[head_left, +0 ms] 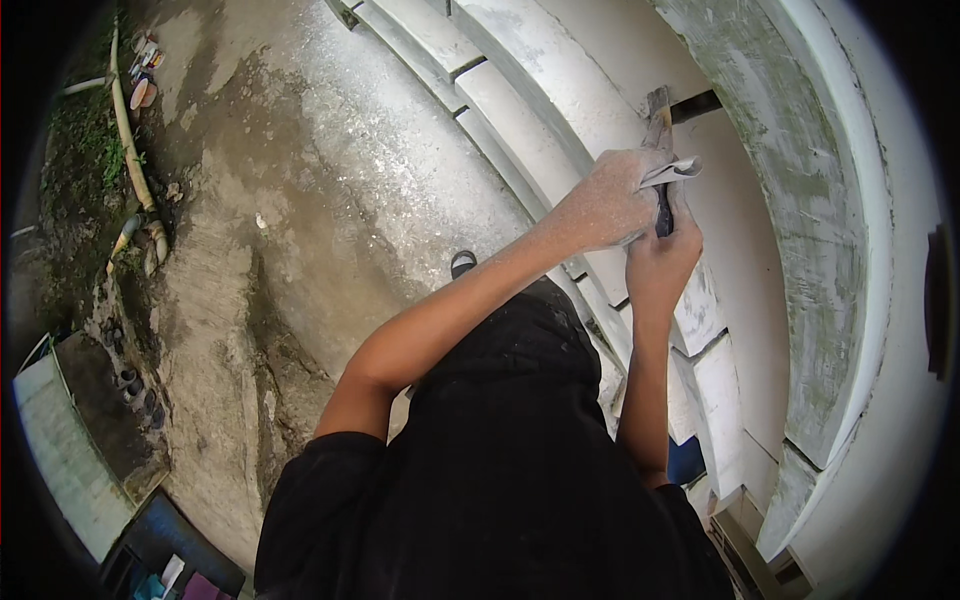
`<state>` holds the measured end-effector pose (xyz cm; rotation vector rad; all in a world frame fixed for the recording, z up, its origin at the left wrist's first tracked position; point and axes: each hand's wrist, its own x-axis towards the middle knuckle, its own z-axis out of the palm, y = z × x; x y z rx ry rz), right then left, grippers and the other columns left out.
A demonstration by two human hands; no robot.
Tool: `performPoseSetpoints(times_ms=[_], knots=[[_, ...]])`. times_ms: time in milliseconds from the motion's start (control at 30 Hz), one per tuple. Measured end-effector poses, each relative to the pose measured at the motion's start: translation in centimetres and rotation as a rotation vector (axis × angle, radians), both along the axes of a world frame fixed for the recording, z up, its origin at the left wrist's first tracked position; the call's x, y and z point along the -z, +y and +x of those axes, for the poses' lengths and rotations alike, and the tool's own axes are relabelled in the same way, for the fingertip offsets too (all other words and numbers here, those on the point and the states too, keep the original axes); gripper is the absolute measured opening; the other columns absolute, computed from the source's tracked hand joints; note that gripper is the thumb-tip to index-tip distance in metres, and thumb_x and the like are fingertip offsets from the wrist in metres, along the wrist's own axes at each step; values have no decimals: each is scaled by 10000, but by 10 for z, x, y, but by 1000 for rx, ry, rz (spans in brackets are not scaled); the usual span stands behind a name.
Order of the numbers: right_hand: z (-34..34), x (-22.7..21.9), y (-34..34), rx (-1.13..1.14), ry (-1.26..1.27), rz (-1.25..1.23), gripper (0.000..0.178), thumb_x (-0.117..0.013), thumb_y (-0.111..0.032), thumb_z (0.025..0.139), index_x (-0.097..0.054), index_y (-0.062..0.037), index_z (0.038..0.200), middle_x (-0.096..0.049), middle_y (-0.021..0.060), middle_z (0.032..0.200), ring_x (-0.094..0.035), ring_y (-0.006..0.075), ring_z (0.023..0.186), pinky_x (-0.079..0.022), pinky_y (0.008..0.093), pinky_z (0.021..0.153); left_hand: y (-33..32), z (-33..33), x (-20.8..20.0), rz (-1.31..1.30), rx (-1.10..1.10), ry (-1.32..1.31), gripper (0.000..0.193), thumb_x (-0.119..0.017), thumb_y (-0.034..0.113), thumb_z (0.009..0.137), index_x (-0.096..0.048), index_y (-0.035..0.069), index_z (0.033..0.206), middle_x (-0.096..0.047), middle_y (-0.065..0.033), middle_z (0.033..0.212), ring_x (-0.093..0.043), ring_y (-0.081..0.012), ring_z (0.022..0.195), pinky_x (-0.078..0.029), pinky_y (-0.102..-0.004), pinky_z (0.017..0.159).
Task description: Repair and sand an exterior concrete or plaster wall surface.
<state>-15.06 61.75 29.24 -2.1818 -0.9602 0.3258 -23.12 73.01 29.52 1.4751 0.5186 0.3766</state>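
My two hands meet in front of me, over the pale stepped masonry at the right. My left hand [625, 195], coated in white dust, is closed around a folded greyish sheet [672, 172] that looks like sandpaper, pressed against a hand tool. The tool has a black handle [664, 212] and a narrow, dusty flat end [659, 108] pointing away from me; whether it is a scraper or a brush I cannot tell. Just below, the fingers of my right hand [668, 255] are wrapped round the handle's lower end.
White-dusted concrete ledges [515, 115] with dark gaps run along the right, beside a curved, stained wall band [800, 200]. Rough concrete ground [310, 200] lies to the left. A pipe [125, 130] and plants edge the far left. A dark sandal [463, 263] shows below my arm.
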Motion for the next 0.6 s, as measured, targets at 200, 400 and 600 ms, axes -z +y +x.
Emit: performPoseSetpoints(times_ms=[200, 400, 600], knots=[[-9, -5, -14, -17, 31, 158, 381, -582, 51, 853, -587, 146, 1222, -697, 222, 1067, -653, 200, 1002, -462, 318, 953, -25, 5, 40, 380, -206, -331, 487, -484, 34, 771, -573, -58, 1241, -644, -262, 910, -611, -329, 801, -500, -387, 798], [5, 15, -4, 17, -118, 188, 325, -608, 36, 849, -626, 116, 1164, -705, 248, 1000, -690, 275, 935, -488, 358, 889, -12, 6, 13, 186, -15, -88, 253, -505, 19, 777, -590, -96, 986, -593, -331, 973, -591, -484, 915, -473, -486, 819], [-3, 2, -8, -16, 49, 117, 406, -611, -6, 842, -601, 114, 1230, -680, 241, 1122, -640, 220, 1020, -455, 328, 966, -26, 1, 19, 231, -202, -326, 254, -506, 23, 769, -589, -99, 976, -594, -310, 860, -591, -492, 849, -488, -478, 781]])
